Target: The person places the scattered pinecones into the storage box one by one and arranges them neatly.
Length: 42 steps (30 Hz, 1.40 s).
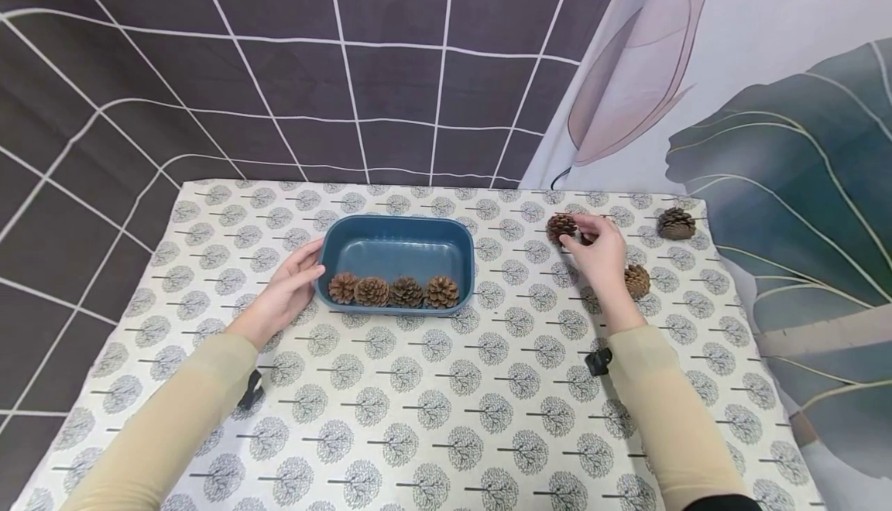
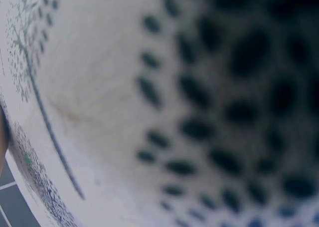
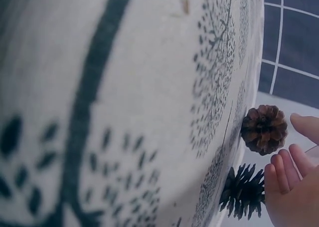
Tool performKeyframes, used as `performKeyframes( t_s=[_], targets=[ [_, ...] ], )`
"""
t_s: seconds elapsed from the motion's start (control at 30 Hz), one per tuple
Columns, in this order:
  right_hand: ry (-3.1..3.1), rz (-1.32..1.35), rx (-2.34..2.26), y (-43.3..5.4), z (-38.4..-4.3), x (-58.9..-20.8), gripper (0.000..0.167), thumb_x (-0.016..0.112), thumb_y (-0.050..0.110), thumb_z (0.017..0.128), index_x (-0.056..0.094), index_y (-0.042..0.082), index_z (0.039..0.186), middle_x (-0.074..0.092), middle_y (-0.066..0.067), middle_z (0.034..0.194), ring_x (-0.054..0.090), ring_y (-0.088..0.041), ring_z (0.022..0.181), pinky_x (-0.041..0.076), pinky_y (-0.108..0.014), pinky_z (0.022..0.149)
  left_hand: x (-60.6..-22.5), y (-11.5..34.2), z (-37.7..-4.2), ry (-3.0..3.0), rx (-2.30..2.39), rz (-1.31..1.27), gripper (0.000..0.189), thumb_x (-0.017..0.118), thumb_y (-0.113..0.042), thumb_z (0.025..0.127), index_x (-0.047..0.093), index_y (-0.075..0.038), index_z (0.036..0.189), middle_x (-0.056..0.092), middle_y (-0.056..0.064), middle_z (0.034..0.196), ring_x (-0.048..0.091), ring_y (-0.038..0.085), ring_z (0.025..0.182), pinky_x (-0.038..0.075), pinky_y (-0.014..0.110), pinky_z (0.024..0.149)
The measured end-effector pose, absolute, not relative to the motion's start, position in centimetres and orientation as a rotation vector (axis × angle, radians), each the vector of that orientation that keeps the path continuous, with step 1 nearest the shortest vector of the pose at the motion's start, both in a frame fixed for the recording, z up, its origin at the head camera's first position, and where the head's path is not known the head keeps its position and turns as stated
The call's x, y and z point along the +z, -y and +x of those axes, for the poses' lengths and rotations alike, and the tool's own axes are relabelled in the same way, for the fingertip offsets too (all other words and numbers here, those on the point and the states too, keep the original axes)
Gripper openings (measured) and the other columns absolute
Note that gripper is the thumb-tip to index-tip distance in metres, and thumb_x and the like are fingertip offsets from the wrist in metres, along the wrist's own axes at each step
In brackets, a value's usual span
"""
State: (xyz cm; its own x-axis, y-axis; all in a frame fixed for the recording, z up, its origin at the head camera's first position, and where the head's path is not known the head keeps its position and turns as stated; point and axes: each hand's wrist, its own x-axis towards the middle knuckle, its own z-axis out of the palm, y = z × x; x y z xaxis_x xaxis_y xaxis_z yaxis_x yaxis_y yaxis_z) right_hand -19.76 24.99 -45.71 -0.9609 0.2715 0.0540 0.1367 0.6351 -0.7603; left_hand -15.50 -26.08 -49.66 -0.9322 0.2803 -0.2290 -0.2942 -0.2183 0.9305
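My left hand (image 1: 289, 286) rests against the left end of a blue rectangular tub (image 1: 397, 224), thumb at its rim. Four-sided and shallow, the tub holds several brown pine cones (image 1: 372, 291) in a row along its near wall. At the right, my right hand (image 1: 598, 248) has its thumb and fingertips around the right side of a pine cone (image 1: 561, 228). The right wrist view shows that cone (image 3: 264, 129) just off the fingertips, with a slight gap at the thumb. A darker pine cone (image 3: 243, 192) lies beside the fingers, mostly hidden by the hand in the head view.
One pine cone (image 1: 637, 281) lies by the right wrist, and another (image 1: 676, 223) sits near the table's far right corner. A tree-patterned cloth (image 1: 432, 410) covers the table. Behind it hangs a dark grid-patterned curtain (image 1: 390, 77). The left wrist view shows mostly blurred cloth.
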Motion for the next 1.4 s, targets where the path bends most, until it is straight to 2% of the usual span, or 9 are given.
performKeyframes(
  t_s=[0.17,0.33,0.4,0.53,0.6,0.77,0.9,1.13,1.4],
  targets=[
    [2.701,-0.357,1.238,-25.3,-19.8,-45.9,0.048,0.079,0.011,0.094,0.064,-0.001,0.138,0.063,-0.025,0.138,0.061,-0.04,0.128,0.051,-0.049,0.119,-49.9,26.2,-15.5,-1.681,2.203,0.001,0.06,0.048,-0.001,0.109,0.033,-0.016,0.165,0.017,0.007,0.178,0.049,-0.009,0.136,0.016,0.036,0.138],
    [2.749,-0.335,1.166,-25.3,-19.9,-46.1,0.052,0.08,0.012,0.093,0.063,0.0,0.14,0.061,-0.025,0.144,0.06,-0.041,0.132,0.049,-0.053,0.119,-50.0,26.2,-15.5,-1.678,2.217,0.016,0.058,0.049,-0.001,0.109,0.035,-0.016,0.163,0.039,-0.008,0.168,0.049,-0.007,0.138,0.023,0.031,0.136],
    [2.771,-0.325,1.137,-25.2,-20.0,-46.1,0.053,0.08,0.013,0.093,0.062,-0.001,0.141,0.06,-0.025,0.145,0.059,-0.042,0.133,0.048,-0.055,0.119,-50.0,26.2,-15.5,-1.678,2.22,0.02,0.058,0.048,-0.001,0.109,0.034,-0.015,0.164,0.043,-0.012,0.164,0.049,-0.006,0.138,0.024,0.03,0.135],
    [2.803,-0.305,1.1,-25.3,-20.1,-46.2,0.057,0.081,0.014,0.092,0.06,0.0,0.143,0.059,-0.025,0.145,0.057,-0.043,0.134,0.046,-0.057,0.12,-50.0,26.2,-15.4,-1.687,2.21,0.014,0.059,0.048,-0.001,0.109,0.032,-0.014,0.165,0.036,-0.003,0.171,0.05,-0.007,0.138,0.02,0.034,0.137],
    [2.811,-0.293,1.088,-25.3,-20.2,-46.4,0.059,0.082,0.014,0.091,0.06,0.0,0.143,0.06,-0.026,0.144,0.057,-0.043,0.133,0.047,-0.058,0.119,-50.0,26.2,-15.4,-1.691,2.205,0.01,0.059,0.048,-0.001,0.109,0.032,-0.014,0.165,0.035,-0.004,0.172,0.049,-0.008,0.137,0.017,0.035,0.138],
    [2.822,-0.257,1.056,-25.2,-20.3,-46.6,0.062,0.084,0.014,0.09,0.059,0.0,0.144,0.06,-0.026,0.142,0.058,-0.043,0.131,0.048,-0.058,0.117,-50.1,26.2,-15.4,-1.677,2.219,-0.001,0.056,0.049,-0.001,0.109,0.037,-0.017,0.162,0.05,-0.02,0.153,0.05,-0.008,0.136,0.016,0.035,0.138],
    [2.827,-0.248,1.03,-25.1,-20.4,-46.8,0.064,0.085,0.014,0.089,0.058,-0.001,0.145,0.059,-0.026,0.143,0.057,-0.043,0.131,0.049,-0.058,0.117,-50.1,26.2,-15.4,-1.669,2.228,0.008,0.055,0.049,-0.001,0.109,0.042,-0.019,0.159,0.053,-0.024,0.146,0.05,-0.007,0.137,0.016,0.036,0.138],
    [2.803,-0.236,1.001,-25.1,-20.4,-47.2,0.059,0.083,0.009,0.089,0.059,-0.002,0.143,0.06,-0.025,0.139,0.058,-0.042,0.129,0.05,-0.056,0.116,-50.0,26.2,-15.4,-1.66,2.242,0.01,0.054,0.051,-0.001,0.108,0.044,-0.02,0.158,0.055,-0.025,0.145,0.051,-0.006,0.136,0.016,0.037,0.138],
    [2.773,-0.232,1.026,-25.2,-20.2,-47.1,0.052,0.078,0.005,0.092,0.06,-0.003,0.141,0.061,-0.026,0.138,0.058,-0.043,0.128,0.05,-0.057,0.115,-49.8,26.2,-15.3,-1.667,2.225,0.002,0.056,0.049,-0.002,0.109,0.038,-0.017,0.162,0.049,-0.02,0.154,0.051,-0.007,0.136,0.015,0.037,0.138]
  ],
)
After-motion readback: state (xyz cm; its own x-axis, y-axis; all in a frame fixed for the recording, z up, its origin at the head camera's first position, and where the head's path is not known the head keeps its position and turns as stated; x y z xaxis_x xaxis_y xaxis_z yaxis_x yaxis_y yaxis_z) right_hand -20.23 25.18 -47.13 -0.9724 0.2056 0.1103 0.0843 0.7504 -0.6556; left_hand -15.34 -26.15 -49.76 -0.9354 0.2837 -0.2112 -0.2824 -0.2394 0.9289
